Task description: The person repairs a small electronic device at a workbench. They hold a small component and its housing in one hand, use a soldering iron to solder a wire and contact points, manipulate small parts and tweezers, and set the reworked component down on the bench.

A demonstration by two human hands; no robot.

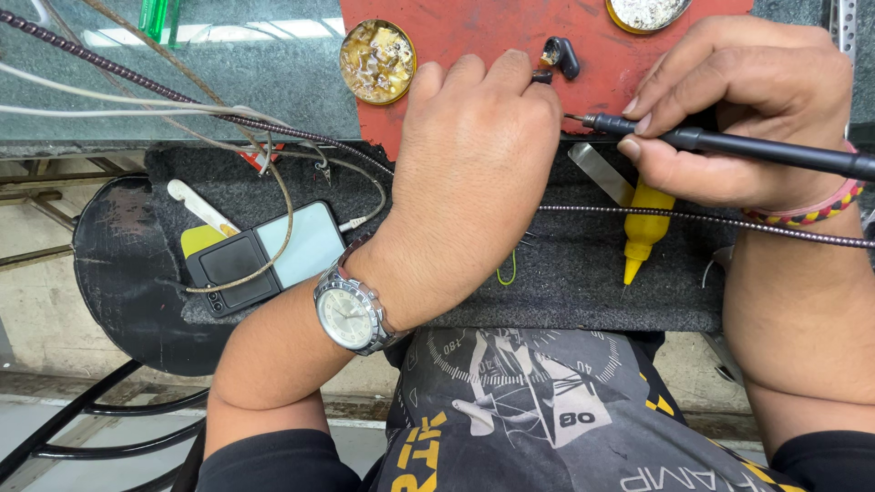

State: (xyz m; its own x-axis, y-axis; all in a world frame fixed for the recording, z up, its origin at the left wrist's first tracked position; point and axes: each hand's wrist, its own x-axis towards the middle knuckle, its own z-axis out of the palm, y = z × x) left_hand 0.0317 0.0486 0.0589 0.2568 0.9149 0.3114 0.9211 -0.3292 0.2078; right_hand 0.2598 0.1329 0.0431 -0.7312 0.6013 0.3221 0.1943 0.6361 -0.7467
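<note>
Right hand (729, 109) grips soldering iron (729, 143); left hand (474, 155) pinches earbud (543, 76).

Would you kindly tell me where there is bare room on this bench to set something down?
Bare dark mat lies between the left hand and the yellow bottle, and red mat beside the round tin. Cables and a phone crowd the left.

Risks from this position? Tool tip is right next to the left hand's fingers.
1. The right hand holds the black pen-shaped tool with its tip aimed at the left hand; a slip could jab the fingers.
2. The small dark part is only pinched at the left fingertips and might shift.
3. The braided cable crosses under the right wrist and could snag, jolting the tool.
</note>
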